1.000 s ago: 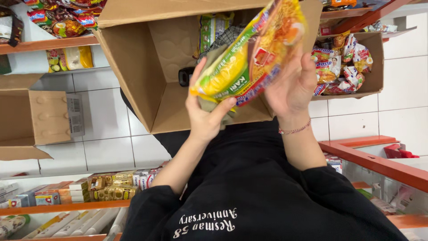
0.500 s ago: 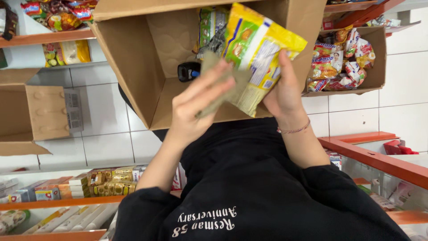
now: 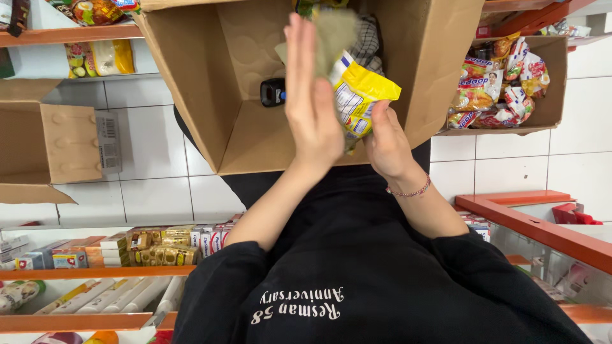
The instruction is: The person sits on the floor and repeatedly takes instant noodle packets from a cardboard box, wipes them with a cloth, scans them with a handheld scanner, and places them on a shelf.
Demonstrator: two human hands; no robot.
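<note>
Yellow plastic fills the right hand point(image 3: 387, 143): its fingers are clamped on a noodle pack point(image 3: 362, 95), thumb across the front and the rest curled behind the pack's lower edge. A beaded bracelet point(image 3: 408, 191) circles that wrist. The left hand point(image 3: 312, 105) stands edge-on just beside it. Its fingers point(image 3: 299, 48) are straight, pressed together and gripping nothing, with the palm turned toward the pack. A second, greenish pack point(image 3: 335, 28) sits blurred against the left fingertips, and I cannot tell whether the hand truly touches it.

Both hands and the yellow pack are inside the mouth of an open cardboard box point(image 3: 191, 83), which rests against the person's black top point(image 3: 382, 280). Deep in the box lie a small dark device point(image 3: 272, 92) and some checked cloth point(image 3: 368, 41).

To the right a smaller box point(image 3: 553, 89) holds bright snack bags point(image 3: 488, 86). Below it runs an orange shelf edge point(image 3: 542, 226). To the left an opened-out carton point(image 3: 48, 143) lies against white tiles point(image 3: 159, 194). An upper shelf point(image 3: 64, 30) carries more packets. A lower shelf point(image 3: 95, 272) bears rows of small cartons point(image 3: 159, 245).
</note>
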